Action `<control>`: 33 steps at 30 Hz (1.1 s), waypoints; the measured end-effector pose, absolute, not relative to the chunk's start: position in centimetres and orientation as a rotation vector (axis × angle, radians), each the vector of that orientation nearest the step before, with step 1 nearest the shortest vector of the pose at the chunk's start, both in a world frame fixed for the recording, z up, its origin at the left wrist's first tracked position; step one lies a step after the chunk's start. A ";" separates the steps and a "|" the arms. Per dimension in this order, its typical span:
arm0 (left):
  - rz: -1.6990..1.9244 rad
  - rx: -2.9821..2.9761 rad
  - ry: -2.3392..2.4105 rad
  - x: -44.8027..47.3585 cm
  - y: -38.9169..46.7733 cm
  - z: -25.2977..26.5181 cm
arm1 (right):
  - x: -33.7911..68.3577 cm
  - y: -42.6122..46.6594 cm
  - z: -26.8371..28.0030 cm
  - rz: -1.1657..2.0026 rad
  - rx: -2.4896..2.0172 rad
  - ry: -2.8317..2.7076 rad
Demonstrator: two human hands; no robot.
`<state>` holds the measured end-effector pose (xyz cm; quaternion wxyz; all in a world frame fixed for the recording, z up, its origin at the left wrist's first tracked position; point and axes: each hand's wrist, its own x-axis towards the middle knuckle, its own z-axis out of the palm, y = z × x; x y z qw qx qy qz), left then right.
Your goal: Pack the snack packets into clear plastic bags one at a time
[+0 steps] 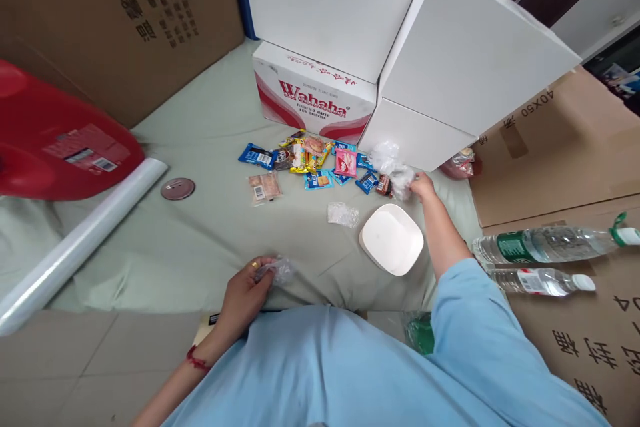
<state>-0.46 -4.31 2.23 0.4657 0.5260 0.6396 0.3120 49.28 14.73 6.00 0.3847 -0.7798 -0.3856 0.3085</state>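
Note:
Close to my body, my left hand (247,293) pinches a crumpled clear plastic wrapper (284,270). My right hand (424,188) reaches out to the far right, with its fingers closed on a crumpled clear plastic bag (401,183). Another crumpled clear bag (385,157) lies just behind that one. A white bowl (391,240) stands nearer to me than my right hand. Left of the bowl lies a small clear packet (343,214). Several wrapped snacks, among them a pink packet (345,162) and a blue packet (257,155), are heaped beyond it. A pale pink packet (265,187) lies apart.
A Wahaha carton (315,97) and white boxes (430,47) stand behind the snacks. To the left are a red jug (55,133), a plastic film roll (85,240) and a round brown lid (178,189). Water bottles (550,243) lie on cardboard (550,167) at right.

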 end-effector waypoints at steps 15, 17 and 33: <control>0.759 1.140 1.540 -0.5 -4.1 2.5 | 50.5 14.2 9.5 0.669 -1.848 -1.157; 0.764 1.088 1.528 -0.5 -3.8 3.1 | 52.2 9.8 10.1 0.583 -1.884 -1.092; 0.730 1.090 1.511 1.6 -1.4 5.4 | 51.1 -4.0 7.7 0.851 -2.138 -0.456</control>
